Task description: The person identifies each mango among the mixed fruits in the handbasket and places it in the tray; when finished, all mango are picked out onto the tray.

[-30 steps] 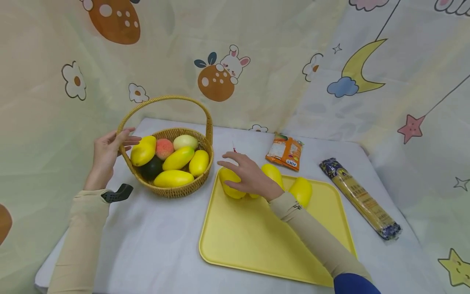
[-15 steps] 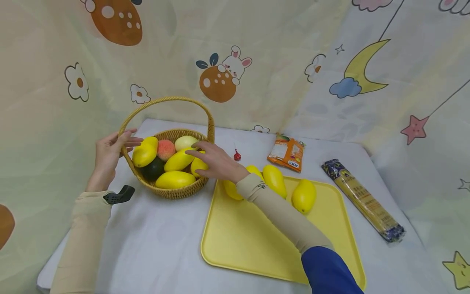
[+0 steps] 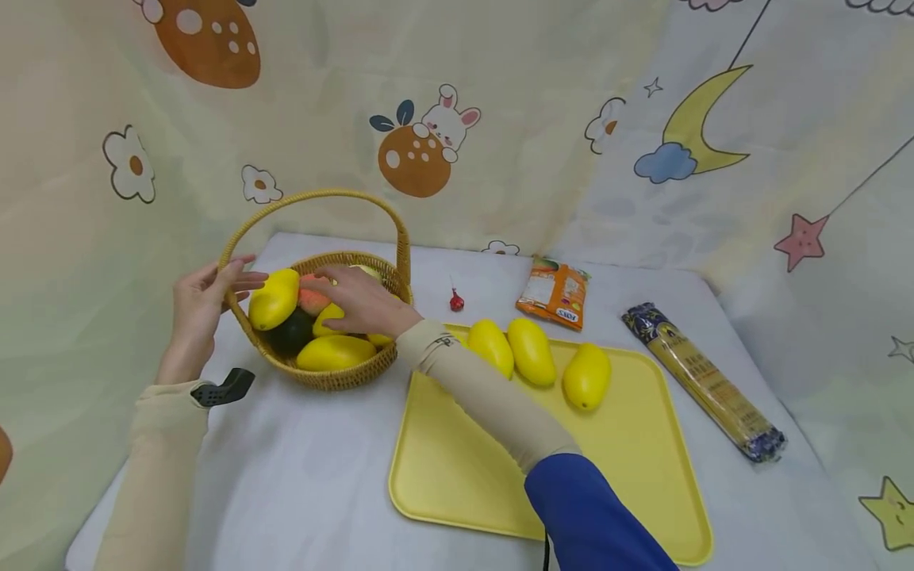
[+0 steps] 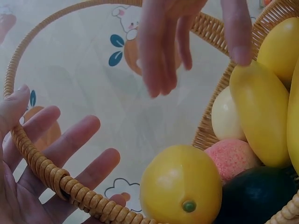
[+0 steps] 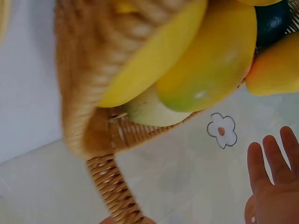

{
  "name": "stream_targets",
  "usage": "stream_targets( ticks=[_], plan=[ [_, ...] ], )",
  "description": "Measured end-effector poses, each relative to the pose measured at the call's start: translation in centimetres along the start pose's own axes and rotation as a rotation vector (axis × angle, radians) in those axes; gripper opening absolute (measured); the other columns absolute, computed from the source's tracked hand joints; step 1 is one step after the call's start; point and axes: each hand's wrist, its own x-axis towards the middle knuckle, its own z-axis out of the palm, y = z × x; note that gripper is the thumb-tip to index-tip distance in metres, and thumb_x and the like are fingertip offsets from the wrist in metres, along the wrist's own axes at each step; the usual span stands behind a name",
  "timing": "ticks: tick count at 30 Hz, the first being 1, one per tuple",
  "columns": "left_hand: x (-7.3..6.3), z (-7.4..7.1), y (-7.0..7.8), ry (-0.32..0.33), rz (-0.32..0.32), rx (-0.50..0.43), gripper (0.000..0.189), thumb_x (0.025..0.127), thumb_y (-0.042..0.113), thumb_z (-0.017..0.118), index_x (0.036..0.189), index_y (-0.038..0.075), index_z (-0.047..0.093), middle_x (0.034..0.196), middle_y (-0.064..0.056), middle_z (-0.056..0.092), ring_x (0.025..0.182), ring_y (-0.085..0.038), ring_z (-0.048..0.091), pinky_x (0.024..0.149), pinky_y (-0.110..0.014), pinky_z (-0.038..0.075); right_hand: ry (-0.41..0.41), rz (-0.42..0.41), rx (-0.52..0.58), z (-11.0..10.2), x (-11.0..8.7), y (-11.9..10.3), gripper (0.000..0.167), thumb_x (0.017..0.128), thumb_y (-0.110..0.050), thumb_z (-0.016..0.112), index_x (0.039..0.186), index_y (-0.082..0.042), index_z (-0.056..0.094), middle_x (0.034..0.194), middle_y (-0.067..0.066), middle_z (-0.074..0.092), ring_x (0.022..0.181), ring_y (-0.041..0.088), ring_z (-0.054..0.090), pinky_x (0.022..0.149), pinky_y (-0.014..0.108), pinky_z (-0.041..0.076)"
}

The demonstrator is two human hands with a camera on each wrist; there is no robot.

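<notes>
In the head view my left hand (image 3: 196,305) touches the left side of the wicker basket's (image 3: 336,382) handle, fingers extended. The left wrist view shows the handle (image 4: 88,200) lying across the palm with the fingers spread. Over the basket's middle hovers my right hand (image 3: 364,301), fingers loosely bent, gripping nothing. In the basket lie several yellow mangoes (image 3: 336,354), a pink peach (image 3: 312,296), a dark green fruit resembling an avocado (image 3: 291,333) and a pale round fruit (image 4: 227,114). My right hand partly hides the fruit beneath it in the head view.
A yellow tray (image 3: 457,476) right of the basket bears several mangoes (image 3: 587,377) along its far side. Behind it lie a small red-wrapped item (image 3: 456,301) and an orange packet (image 3: 554,292). A long clear package of noodles (image 3: 703,381) lies at the right.
My right hand has moved left from above the tray's mangoes to above the basket, uncovering the small red item. The left hand stays at the handle.
</notes>
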Motion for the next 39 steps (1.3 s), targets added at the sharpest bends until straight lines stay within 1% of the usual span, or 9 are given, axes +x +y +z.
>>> stream_targets(
  ticks=[5, 9, 12, 14, 20, 24, 28, 34, 39],
  plan=[
    [-0.2, -0.1, 0.1, -0.013, 0.009, 0.006, 0.048, 0.094, 0.040, 0.058, 0.127, 0.005, 0.060, 0.088, 0.015, 0.073, 0.085, -0.003, 0.068, 0.076, -0.010, 0.049, -0.013, 0.020, 0.009, 0.4, 2.0, -0.9, 0.065, 0.087, -0.033, 0.071, 0.143, -0.018, 0.043, 0.147, 0.008, 0.041, 0.135, 0.020, 0.038, 0.114, 0.029, 0.027],
    [-0.3, -0.1, 0.1, -0.012, 0.018, 0.009, 0.048, 0.094, 0.038, 0.058, 0.128, 0.004, 0.059, 0.087, 0.015, 0.073, 0.086, -0.004, 0.068, 0.076, -0.010, 0.049, -0.049, 0.055, -0.012, 0.8, 3.1, -1.4, 0.066, 0.088, -0.033, 0.070, 0.146, -0.020, 0.040, 0.151, 0.007, 0.036, 0.138, 0.018, 0.034, 0.115, 0.028, 0.026],
    [-0.2, 0.3, -0.2, -0.014, 0.017, -0.016, 0.043, 0.094, 0.037, 0.059, 0.125, 0.007, 0.062, 0.087, 0.014, 0.073, 0.085, -0.004, 0.068, 0.076, -0.010, 0.049, -0.090, 0.085, -0.049, 1.1, 3.4, -1.5, 0.068, 0.090, -0.035, 0.067, 0.148, -0.022, 0.035, 0.153, 0.005, 0.032, 0.140, 0.017, 0.031, 0.116, 0.027, 0.024],
    [-0.1, 0.4, -0.3, -0.014, 0.017, -0.040, 0.042, 0.094, 0.036, 0.060, 0.124, 0.007, 0.063, 0.087, 0.012, 0.074, 0.084, -0.004, 0.068, 0.076, -0.011, 0.049, -0.102, 0.093, -0.065, 1.2, 3.7, -1.7, 0.070, 0.090, -0.035, 0.066, 0.150, -0.023, 0.032, 0.155, 0.004, 0.030, 0.141, 0.016, 0.030, 0.116, 0.027, 0.023],
    [-0.1, 0.0, -0.4, -0.020, 0.012, -0.114, 0.038, 0.094, 0.032, 0.061, 0.120, 0.006, 0.065, 0.087, 0.009, 0.074, 0.083, -0.006, 0.069, 0.075, -0.011, 0.051, -0.121, 0.089, -0.091, 1.7, 4.8, -2.2, 0.075, 0.090, -0.037, 0.066, 0.152, -0.027, 0.025, 0.157, 0.003, 0.024, 0.143, 0.015, 0.027, 0.117, 0.027, 0.021],
    [-0.2, 0.0, -0.4, -0.034, 0.012, -0.160, 0.039, 0.094, 0.029, 0.061, 0.121, 0.002, 0.064, 0.087, 0.007, 0.075, 0.083, -0.006, 0.070, 0.074, -0.012, 0.051, -0.151, 0.095, -0.115, 2.2, 5.3, -2.4, 0.074, 0.090, -0.041, 0.064, 0.151, -0.027, 0.025, 0.159, 0.002, 0.020, 0.144, 0.014, 0.024, 0.116, 0.026, 0.022],
    [-0.4, -0.1, -0.2, -0.031, 0.001, -0.156, 0.043, 0.093, 0.031, 0.061, 0.124, 0.000, 0.061, 0.087, 0.007, 0.075, 0.084, -0.005, 0.070, 0.075, -0.011, 0.051, -0.164, 0.103, -0.131, 2.4, 5.7, -2.7, 0.073, 0.089, -0.044, 0.064, 0.150, -0.027, 0.027, 0.159, 0.001, 0.019, 0.144, 0.013, 0.023, 0.116, 0.026, 0.022],
    [-0.3, 0.0, -0.2, -0.016, -0.009, -0.168, 0.040, 0.092, 0.031, 0.062, 0.121, 0.003, 0.064, 0.088, 0.006, 0.075, 0.086, -0.006, 0.069, 0.075, -0.011, 0.051, -0.190, 0.081, -0.159, 2.5, 6.2, -3.1, 0.069, 0.090, -0.043, 0.063, 0.150, -0.032, 0.031, 0.159, 0.000, 0.021, 0.144, 0.014, 0.023, 0.114, 0.024, 0.025],
    [-0.2, 0.1, -0.3, -0.001, -0.010, -0.178, 0.034, 0.093, 0.028, 0.062, 0.117, 0.005, 0.067, 0.087, 0.005, 0.075, 0.087, -0.006, 0.069, 0.075, -0.012, 0.051, -0.199, 0.014, -0.170, 2.7, 6.6, -3.7, 0.060, 0.094, -0.031, 0.062, 0.147, -0.028, 0.036, 0.157, 0.000, 0.024, 0.139, 0.013, 0.030, 0.110, 0.019, 0.029]
  ],
)
